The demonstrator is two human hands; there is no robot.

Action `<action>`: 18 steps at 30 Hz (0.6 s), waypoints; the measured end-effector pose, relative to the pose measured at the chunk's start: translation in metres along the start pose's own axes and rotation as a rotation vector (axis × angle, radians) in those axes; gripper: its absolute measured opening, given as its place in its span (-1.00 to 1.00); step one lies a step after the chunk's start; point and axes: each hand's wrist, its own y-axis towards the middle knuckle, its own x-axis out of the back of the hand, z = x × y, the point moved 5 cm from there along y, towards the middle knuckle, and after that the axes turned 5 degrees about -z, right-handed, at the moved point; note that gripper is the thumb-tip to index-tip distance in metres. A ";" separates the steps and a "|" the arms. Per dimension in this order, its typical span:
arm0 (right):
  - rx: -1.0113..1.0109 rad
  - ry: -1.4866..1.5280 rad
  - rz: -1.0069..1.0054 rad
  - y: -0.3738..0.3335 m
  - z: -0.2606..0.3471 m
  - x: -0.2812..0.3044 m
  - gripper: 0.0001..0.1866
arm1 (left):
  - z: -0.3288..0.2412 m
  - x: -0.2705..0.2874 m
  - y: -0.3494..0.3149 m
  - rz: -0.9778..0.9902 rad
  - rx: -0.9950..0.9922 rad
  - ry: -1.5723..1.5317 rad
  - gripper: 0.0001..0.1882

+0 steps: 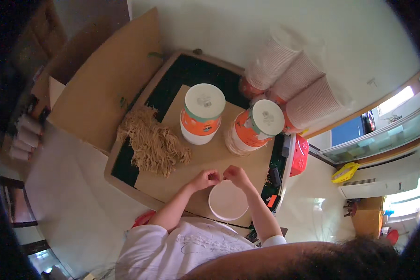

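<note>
A round white tub [228,200] stands close to my body, its pale inside or base facing up. At its far rim my left hand [206,180] is closed in a pinch. Just right of it, my right hand [237,176] also pinches at the rim, fingertips together. What the fingers hold is too small to make out. Farther off stand two orange-and-white tubs with white round tops, a left one [202,122] and a right one [252,135]. Tan cord hangs about the right one's lower side. A heap of tan cords [156,140] lies to the left.
A cardboard sheet [172,186] covers much of the dark green tabletop [186,70]. Tall stacks of nested tubs [296,77] in clear plastic lean at the back right. A large cardboard box [109,79] rises at left. A red plastic basket [299,156] and an orange-and-black tool [273,201] are at right.
</note>
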 end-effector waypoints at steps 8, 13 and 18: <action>0.008 0.202 0.040 -0.005 0.003 0.001 -0.94 | -0.019 0.005 0.003 -0.005 -0.196 0.304 -0.90; -0.061 0.159 0.028 -0.010 0.008 0.002 -0.95 | -0.025 -0.001 0.009 -0.072 0.011 0.165 -0.94; -0.035 0.164 -0.004 -0.015 0.012 0.003 -0.95 | -0.006 0.013 0.011 0.016 0.085 -0.122 -0.91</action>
